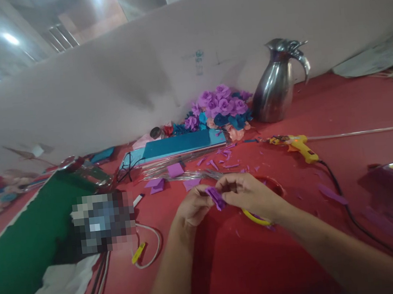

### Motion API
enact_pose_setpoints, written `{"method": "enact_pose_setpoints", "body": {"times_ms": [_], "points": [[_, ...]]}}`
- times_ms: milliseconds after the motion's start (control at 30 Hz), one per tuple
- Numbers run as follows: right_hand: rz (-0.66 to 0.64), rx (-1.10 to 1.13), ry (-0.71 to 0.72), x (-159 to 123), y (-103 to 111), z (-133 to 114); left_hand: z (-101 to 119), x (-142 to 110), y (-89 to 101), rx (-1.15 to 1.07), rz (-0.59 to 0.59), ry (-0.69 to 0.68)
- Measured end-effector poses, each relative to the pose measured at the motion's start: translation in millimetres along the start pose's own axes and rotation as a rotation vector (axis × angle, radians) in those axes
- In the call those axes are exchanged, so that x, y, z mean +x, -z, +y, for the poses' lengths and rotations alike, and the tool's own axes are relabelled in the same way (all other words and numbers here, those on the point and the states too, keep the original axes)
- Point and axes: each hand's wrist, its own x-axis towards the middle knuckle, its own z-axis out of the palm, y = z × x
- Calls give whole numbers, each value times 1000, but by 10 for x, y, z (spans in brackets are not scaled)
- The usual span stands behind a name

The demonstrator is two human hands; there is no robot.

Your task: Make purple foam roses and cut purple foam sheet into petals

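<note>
Between my two hands, above the red table (224, 275), is a small folded piece of purple paper (216, 198). My left hand (196, 203) pinches its left side, and the fingers of my right hand (245, 192) close on its right side. Under my right hand lies a pair of scissors with a yellow handle (256, 218), partly hidden by the wrist. Just beyond my hands lie square purple paper pieces (175, 169) and several purple scraps (228, 153).
Purple, blue and peach paper flowers (225, 106) stand by the wall beside a steel jug (274, 85). Blue sheets (182, 144) lie in front. A yellow glue gun (304, 147) with its cord is at right. A green box (22, 230) and white cable (159, 240) are at left.
</note>
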Motion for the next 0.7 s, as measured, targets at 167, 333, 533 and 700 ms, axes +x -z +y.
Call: {"method": "enact_pose_setpoints", "body": {"times_ms": [167,333,533,700], "points": [[-29,5,28,-1,-8,-10,5,-2,-5,3,8,-2],[-40,118,32,4,-25,-13,-10,-3,-3,-59,0,3],[-13,105,103,14,-37,24,-39,-1,6,-113,34,-2],[8,143,103,16,-40,58,-36,7,-28,-188,59,-46]]}}
